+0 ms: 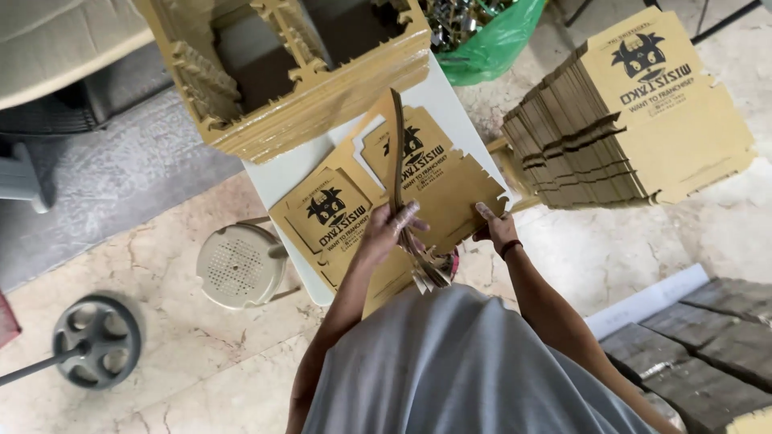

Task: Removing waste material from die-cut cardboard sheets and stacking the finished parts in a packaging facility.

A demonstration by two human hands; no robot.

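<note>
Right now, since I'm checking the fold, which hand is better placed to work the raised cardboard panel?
Left, probably: the left hand has its grip on the upright cardboard panel, while the right hand lies flat on the printed sheet, steadying it.

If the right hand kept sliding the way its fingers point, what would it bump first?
Probably the printed cardboard sheet that the right hand already presses; farther on stands the tall stack of flat boxes, though depth is unclear.

Beige marble floor, white table, plastic stool.
</note>
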